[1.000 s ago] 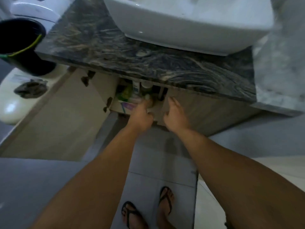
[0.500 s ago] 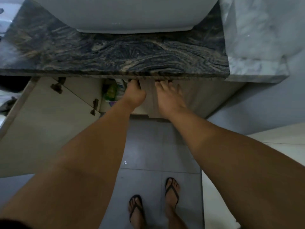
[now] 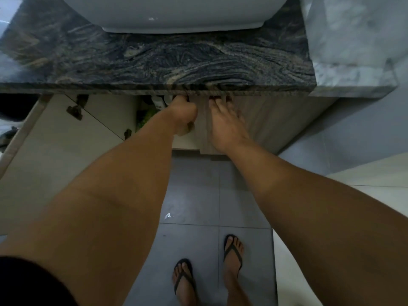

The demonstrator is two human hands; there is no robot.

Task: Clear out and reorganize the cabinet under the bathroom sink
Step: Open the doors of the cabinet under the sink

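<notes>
- Left hand reaches into cabinet under countertop; fingers hidden, grip unclear.
- Right hand flat, fingers spread, on closed right door.
- Left door swung open.

Your two forearms are bare from the lower corners of the frame up to the centre, with no watch, band or ring showing on your left hand or your right hand. A dark sleeve edge fills the lower left corner. At bottom centre, you wear black thong flip-flops, toes uncovered.
</notes>
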